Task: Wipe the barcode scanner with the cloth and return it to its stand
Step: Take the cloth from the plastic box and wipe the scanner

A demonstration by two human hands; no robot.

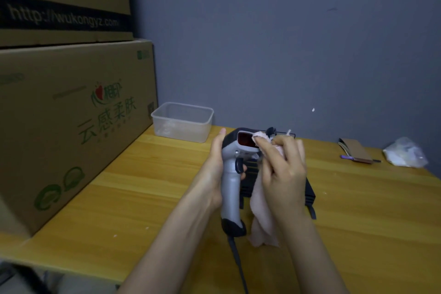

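Far left, stacked cardboard boxes (71, 112) stand on the wooden table (148, 188), and just beside them sits a clear plastic tub (182, 122); neither gets in the way of the wiping.

Next comes the left hand (216, 169), closed around the grey handle of the scanner (232, 181), which is held upright above the table with its dark red window turned toward the person. The grip is best kept low on the handle and clear of the trigger, so that the head stays steady against the rubbing. The cable (237, 260) hangs from the base toward the table edge, and some slack in it would stop it tugging.

To the right, the right hand (284, 169) pinches the pink cloth (261, 217), with a fold bunched over the fingertips and pressed at the right edge of the window. Short, light strokes across the glass, using a fresh part of the fold, should lift smears rather than spread them; the loose tail is best kept off the window.

Behind both hands lies a black stand (310, 193), mostly hidden, so its cradle cannot be made out clearly. Farther right rest a cardboard piece (356, 150) and a crumpled plastic bag (405, 153).
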